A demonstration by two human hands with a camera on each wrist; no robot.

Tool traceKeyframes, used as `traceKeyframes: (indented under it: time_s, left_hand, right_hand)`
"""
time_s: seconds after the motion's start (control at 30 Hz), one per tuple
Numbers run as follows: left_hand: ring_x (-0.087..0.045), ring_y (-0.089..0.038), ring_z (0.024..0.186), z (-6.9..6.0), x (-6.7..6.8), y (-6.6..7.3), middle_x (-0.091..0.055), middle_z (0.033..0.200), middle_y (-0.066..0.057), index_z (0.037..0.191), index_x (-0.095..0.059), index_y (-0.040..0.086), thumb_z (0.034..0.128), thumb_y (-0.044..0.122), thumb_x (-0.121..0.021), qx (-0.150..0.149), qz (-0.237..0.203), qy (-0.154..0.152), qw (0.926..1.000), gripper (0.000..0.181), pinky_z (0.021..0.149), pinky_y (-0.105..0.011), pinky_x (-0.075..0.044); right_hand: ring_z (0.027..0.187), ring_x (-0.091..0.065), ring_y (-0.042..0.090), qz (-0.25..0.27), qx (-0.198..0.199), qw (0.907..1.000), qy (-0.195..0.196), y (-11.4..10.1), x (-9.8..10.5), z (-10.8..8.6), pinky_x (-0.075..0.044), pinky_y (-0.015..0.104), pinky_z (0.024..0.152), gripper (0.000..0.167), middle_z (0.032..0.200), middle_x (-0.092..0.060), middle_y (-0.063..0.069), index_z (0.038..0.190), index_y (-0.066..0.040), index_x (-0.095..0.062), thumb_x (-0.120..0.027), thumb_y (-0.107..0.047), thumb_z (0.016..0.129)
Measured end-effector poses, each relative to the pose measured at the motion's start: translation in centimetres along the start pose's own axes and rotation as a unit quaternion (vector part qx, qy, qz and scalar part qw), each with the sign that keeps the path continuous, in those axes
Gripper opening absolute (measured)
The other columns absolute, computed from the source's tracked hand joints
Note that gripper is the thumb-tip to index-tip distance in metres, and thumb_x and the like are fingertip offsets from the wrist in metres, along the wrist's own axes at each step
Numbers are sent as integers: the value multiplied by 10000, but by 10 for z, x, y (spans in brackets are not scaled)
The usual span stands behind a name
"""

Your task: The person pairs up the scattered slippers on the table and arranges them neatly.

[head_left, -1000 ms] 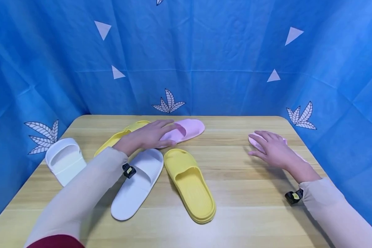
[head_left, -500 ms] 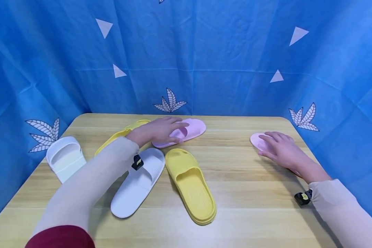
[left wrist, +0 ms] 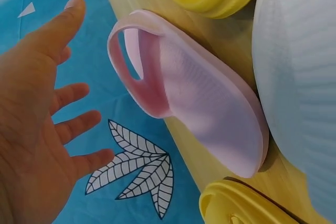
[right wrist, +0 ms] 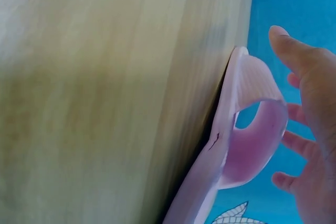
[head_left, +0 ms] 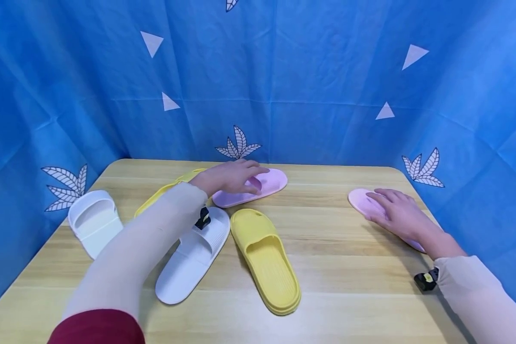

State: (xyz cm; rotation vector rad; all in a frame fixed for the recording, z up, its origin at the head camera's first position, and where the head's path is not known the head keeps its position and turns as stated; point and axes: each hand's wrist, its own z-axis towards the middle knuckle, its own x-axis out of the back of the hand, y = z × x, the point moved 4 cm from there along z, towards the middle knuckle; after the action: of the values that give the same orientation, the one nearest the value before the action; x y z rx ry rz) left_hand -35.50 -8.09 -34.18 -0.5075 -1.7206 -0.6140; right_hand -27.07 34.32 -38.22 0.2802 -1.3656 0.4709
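Over a pink slipper (head_left: 274, 180) at the back middle of the table hovers my left hand (head_left: 232, 177). In the left wrist view its fingers are spread, apart from the slipper's raised strap (left wrist: 149, 24). At the table's right side my right hand (head_left: 402, 215) hangs over the other pink slipper (head_left: 359, 198), covering much of it. The right wrist view has the thumb and fingers loosely extended beside that slipper's strap (right wrist: 257, 83); whether a fingertip touches it I cannot tell. Neither hand grips anything.
A yellow slipper (head_left: 275, 272) and a white slipper (head_left: 182, 272) lie mid-table. Another white slipper (head_left: 95, 224) is at the left, and a second yellow slipper (head_left: 152, 198) lies partly behind my left arm. Blue patterned cloth (head_left: 309, 71) surrounds the wooden table (head_left: 335, 306).
My left hand has moved right, farther over the back pink slipper. My right hand has shifted right and slightly toward me, baring more of its slipper's toe. The slippers stay put.
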Motion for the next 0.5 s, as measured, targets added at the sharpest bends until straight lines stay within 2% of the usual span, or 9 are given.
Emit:
traceKeyframes:
  time_s: [0.23,0.5]
  left_hand:
    - [-227,-284,1446,13,-4,0,-301,1563,-12,1542,-293,332,946,556,-543,-29,3,-146,9999,683,1131,-566,-254]
    - [-185,-313,1464,25,-13,2,-249,1594,-52,1542,-284,352,952,546,-539,106,4,-477,9988,671,1153,-549,-209]
  right_hand:
    - [1260,-385,487,-82,209,9996,179,4,-6,-2,-295,669,974,541,1359,-482,228,1375,-75,-522,-655,-352,930]
    - [1249,-402,476,22,264,9994,238,10,-9,-2,-312,663,969,495,1349,-497,218,1345,-81,-553,-672,-298,916]
